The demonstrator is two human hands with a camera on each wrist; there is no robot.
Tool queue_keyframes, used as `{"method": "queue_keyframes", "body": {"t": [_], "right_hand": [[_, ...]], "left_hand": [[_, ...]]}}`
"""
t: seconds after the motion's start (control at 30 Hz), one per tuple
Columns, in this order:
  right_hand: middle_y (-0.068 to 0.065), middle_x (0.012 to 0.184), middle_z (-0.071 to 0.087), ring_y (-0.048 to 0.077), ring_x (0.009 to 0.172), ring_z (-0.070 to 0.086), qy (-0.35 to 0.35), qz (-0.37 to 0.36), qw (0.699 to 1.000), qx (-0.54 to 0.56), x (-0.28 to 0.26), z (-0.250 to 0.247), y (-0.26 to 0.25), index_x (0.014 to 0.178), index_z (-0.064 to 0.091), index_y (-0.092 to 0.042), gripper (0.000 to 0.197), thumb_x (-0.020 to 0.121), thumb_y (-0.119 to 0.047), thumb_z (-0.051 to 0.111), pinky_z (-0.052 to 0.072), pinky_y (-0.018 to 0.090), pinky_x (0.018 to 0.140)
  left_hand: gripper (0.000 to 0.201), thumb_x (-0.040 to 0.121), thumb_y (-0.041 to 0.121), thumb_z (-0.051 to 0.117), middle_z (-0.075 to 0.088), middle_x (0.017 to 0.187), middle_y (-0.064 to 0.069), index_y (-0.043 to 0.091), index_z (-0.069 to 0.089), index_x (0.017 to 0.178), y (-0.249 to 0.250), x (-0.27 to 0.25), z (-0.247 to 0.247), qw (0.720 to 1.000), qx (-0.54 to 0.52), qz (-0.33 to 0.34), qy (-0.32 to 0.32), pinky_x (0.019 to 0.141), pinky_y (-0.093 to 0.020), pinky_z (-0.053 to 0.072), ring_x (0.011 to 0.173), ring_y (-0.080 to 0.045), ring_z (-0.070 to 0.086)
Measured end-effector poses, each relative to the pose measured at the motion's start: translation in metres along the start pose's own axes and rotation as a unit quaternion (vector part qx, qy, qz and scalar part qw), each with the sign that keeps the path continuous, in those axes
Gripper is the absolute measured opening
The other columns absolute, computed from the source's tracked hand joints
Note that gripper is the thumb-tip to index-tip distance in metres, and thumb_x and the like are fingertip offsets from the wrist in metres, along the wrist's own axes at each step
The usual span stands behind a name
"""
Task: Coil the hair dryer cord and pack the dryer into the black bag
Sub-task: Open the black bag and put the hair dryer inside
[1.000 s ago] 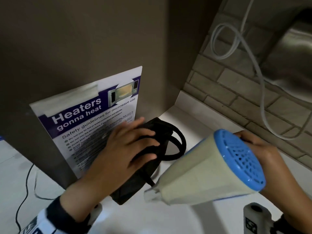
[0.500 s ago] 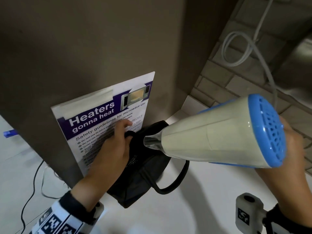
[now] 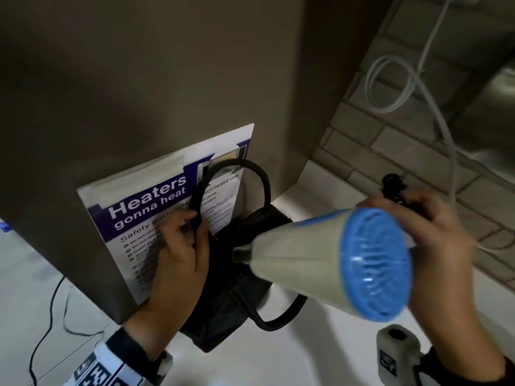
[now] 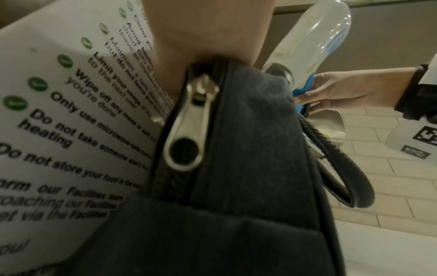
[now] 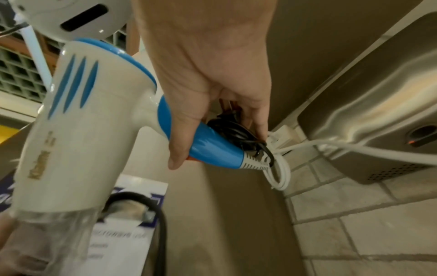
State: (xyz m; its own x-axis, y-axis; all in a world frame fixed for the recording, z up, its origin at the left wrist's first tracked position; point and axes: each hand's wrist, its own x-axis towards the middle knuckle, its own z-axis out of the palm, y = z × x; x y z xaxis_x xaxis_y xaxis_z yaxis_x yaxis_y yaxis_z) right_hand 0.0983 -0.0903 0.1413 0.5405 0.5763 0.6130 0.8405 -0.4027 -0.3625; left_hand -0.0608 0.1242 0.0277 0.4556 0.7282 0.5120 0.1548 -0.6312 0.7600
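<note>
Left hand (image 3: 178, 254) grips the bag's (image 3: 223, 296) upper strap (image 3: 250, 174) against the poster (image 3: 156, 201) on the counter (image 3: 306, 358), while the right hand (image 3: 437, 246) clasps the dryer's (image 3: 320, 257) blue handle and coiled cord (image 5: 238, 134), nozzle at the bag's mouth.

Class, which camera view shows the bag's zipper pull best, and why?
The left wrist view: the metal zipper pull hangs sharp and close on the black bag. The head view shows the bag but no zipper; the right wrist view shows only a bag handle.
</note>
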Motion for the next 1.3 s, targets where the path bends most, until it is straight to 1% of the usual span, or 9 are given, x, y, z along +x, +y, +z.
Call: {"method": "queue_keyframes", "body": {"t": [0.1, 0.23, 0.43, 0.6, 0.7, 0.8, 0.9, 1.07, 1.3], "right_hand": [[0.014, 0.099, 0.060, 0.029, 0.090, 0.056, -0.033, -0.024, 0.997, -0.066, 0.007, 0.034, -0.025, 0.101, 0.073, -0.019, 0.034, 0.069, -0.026, 0.081, 0.043, 0.032, 0.074], [0.013, 0.099, 0.060, 0.031, 0.089, 0.055, -0.084, -0.057, 0.988, -0.119, 0.008, 0.065, -0.037, 0.103, 0.070, -0.019, 0.039, 0.067, -0.027, 0.082, 0.042, 0.033, 0.072], [-0.001, 0.089, 0.058, 0.022, 0.079, 0.056, -0.216, -0.107, 0.952, -0.186, 0.015, 0.083, -0.038, 0.094, 0.068, -0.029, 0.036, 0.060, -0.034, 0.079, 0.035, 0.025, 0.058], [-0.007, 0.089, 0.057, 0.017, 0.082, 0.059, -0.334, -0.118, 0.920, -0.166, 0.017, 0.102, -0.027, 0.093, 0.064, -0.036, 0.033, 0.062, -0.040, 0.072, 0.034, 0.023, 0.053], [-0.009, 0.091, 0.054, 0.015, 0.084, 0.057, -0.392, -0.130, 0.898, -0.154, 0.019, 0.117, -0.020, 0.100, 0.062, -0.040, 0.039, 0.063, -0.037, 0.072, 0.027, 0.021, 0.052], [-0.009, 0.094, 0.053, 0.015, 0.087, 0.056, -0.421, -0.131, 0.887, -0.137, 0.024, 0.132, -0.016, 0.104, 0.061, -0.040, 0.042, 0.063, -0.034, 0.072, 0.028, 0.023, 0.057], [-0.008, 0.091, 0.049, 0.019, 0.087, 0.057, -0.463, -0.118, 0.871, -0.113, 0.024, 0.144, -0.012, 0.106, 0.062, -0.037, 0.043, 0.065, -0.032, 0.074, 0.037, 0.027, 0.064], [0.001, 0.114, 0.057, 0.025, 0.102, 0.057, -0.544, -0.085, 0.829, -0.098, 0.021, 0.157, -0.004, 0.115, 0.060, -0.031, 0.052, 0.067, -0.026, 0.076, 0.045, 0.033, 0.082], [0.015, 0.128, 0.051, 0.034, 0.117, 0.050, -0.593, -0.100, 0.790, -0.120, 0.024, 0.172, -0.010, 0.129, 0.052, -0.021, 0.056, 0.077, -0.023, 0.072, 0.043, 0.039, 0.093]], "left_hand": [[0.034, 0.090, 0.001, 0.056, 0.056, 0.071, 0.011, 0.030, 0.048, 0.106, -0.006, -0.003, 0.000, 0.995, -0.003, -0.017, -0.097, 0.065, 0.001, 0.042, 0.060, 0.001, 0.056], [0.026, 0.089, 0.031, 0.048, 0.069, 0.102, -0.005, 0.041, 0.058, 0.111, -0.021, -0.005, -0.001, 0.980, -0.078, -0.056, -0.174, 0.089, -0.043, 0.053, 0.097, -0.022, 0.066], [0.077, 0.081, -0.010, 0.064, 0.038, 0.138, 0.008, 0.042, 0.037, 0.130, -0.021, -0.011, -0.006, 0.988, -0.034, -0.026, -0.145, 0.094, 0.002, 0.026, 0.121, 0.001, 0.035], [0.078, 0.089, 0.008, 0.055, 0.029, 0.148, -0.014, 0.041, 0.012, 0.145, -0.029, -0.014, 0.002, 0.988, 0.023, 0.023, -0.153, 0.104, -0.001, 0.011, 0.136, -0.015, 0.026], [0.093, 0.085, -0.004, 0.062, 0.041, 0.137, -0.015, 0.042, 0.011, 0.146, -0.032, -0.012, 0.002, 0.988, 0.010, 0.038, -0.150, 0.097, 0.009, 0.010, 0.126, 0.026, 0.020], [0.102, 0.081, -0.009, 0.060, 0.045, 0.120, -0.001, 0.058, 0.012, 0.140, -0.032, -0.012, 0.001, 0.992, -0.011, 0.059, -0.109, 0.090, 0.011, 0.017, 0.112, 0.034, 0.028], [0.079, 0.080, 0.004, 0.055, 0.045, 0.107, 0.008, 0.036, 0.025, 0.146, -0.031, -0.014, 0.001, 0.994, -0.010, 0.094, -0.062, 0.096, 0.006, 0.022, 0.110, 0.024, 0.039], [0.045, 0.083, 0.007, 0.055, 0.060, 0.093, -0.015, -0.003, 0.052, 0.127, -0.019, -0.017, 0.007, 0.989, -0.008, 0.143, 0.018, 0.101, -0.004, 0.029, 0.106, 0.016, 0.046], [0.047, 0.084, 0.009, 0.057, 0.057, 0.101, -0.008, -0.008, 0.049, 0.127, -0.017, -0.013, 0.007, 0.996, -0.016, 0.089, 0.026, 0.095, -0.010, 0.039, 0.092, 0.000, 0.056]]}}
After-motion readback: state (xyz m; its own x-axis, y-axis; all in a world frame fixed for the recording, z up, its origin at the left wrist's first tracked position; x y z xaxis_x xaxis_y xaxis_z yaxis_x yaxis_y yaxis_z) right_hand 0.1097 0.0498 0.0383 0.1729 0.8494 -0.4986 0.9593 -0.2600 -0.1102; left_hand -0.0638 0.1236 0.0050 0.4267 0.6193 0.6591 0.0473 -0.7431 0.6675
